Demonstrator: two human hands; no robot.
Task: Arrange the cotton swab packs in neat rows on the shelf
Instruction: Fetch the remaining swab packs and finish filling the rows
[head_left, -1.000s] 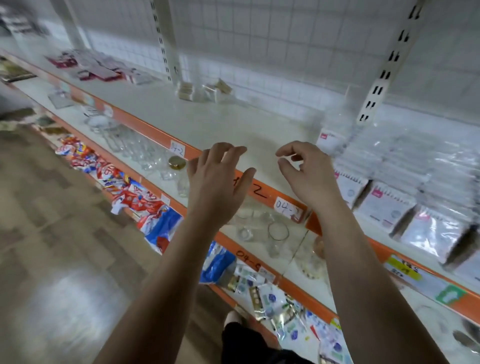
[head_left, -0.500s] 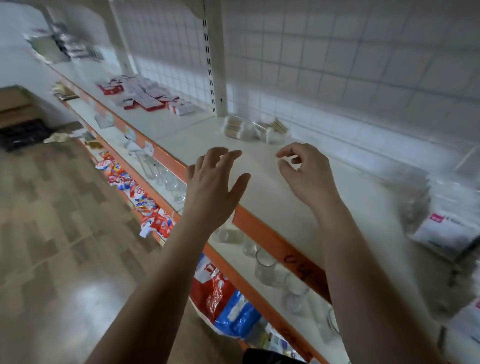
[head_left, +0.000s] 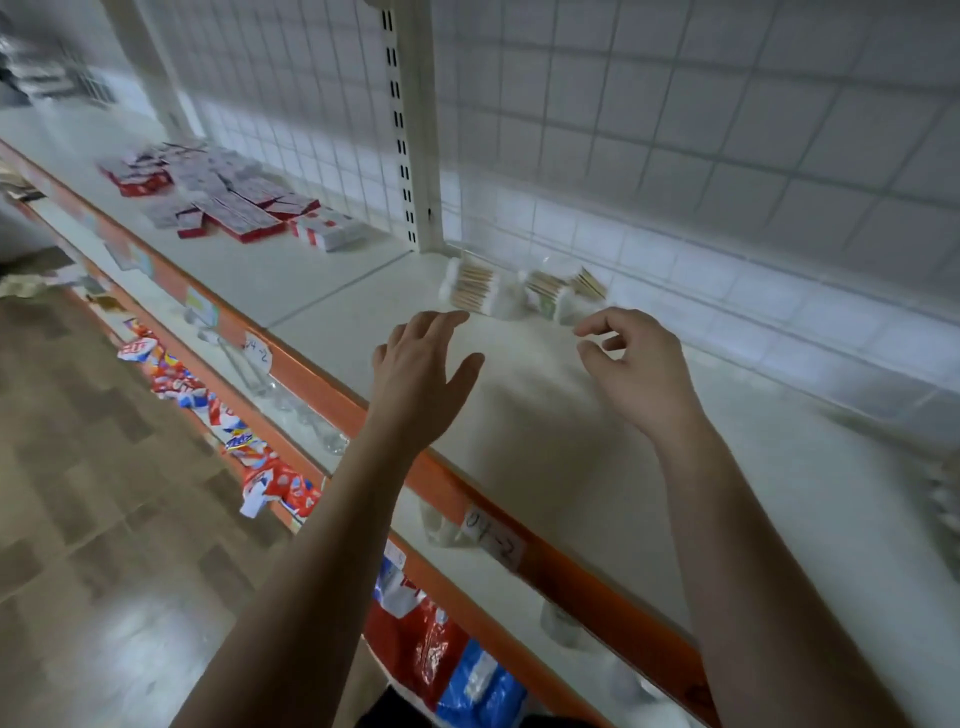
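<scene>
Cotton swab packs (head_left: 470, 285) sit just above the centre of the frame, at the back of the white shelf (head_left: 571, 441) and close to the foot of the slotted upright (head_left: 410, 130). It's a small huddle. One clear pack on the left shows wooden sticks with white tips, and others press against it on the right at odd angles. Blur hides how many there are.

In front of them comes the left hand (head_left: 423, 364), palm down, fingers stretched forward and thumb flung wide, carrying nothing. Its fingertips reach right up to the left pack, though contact cannot be told. The right hand (head_left: 634, 364) hovers before the right side of the huddle with its fingers loosely curled. Forefinger and thumb are parted, and nothing sits between them.

Behind the packs rises a white wire grid (head_left: 675, 130). In the upper left of the frame, red-and-white boxes (head_left: 234, 208) lie scattered on the same shelf. An orange edge strip (head_left: 452, 483) runs diagonally across the frame and carries a handwritten label (head_left: 493, 535). Below it stand clear glassware (head_left: 291, 400) and bright snack bags (head_left: 270, 478), with the wood-look floor (head_left: 78, 467) at lower left.
</scene>
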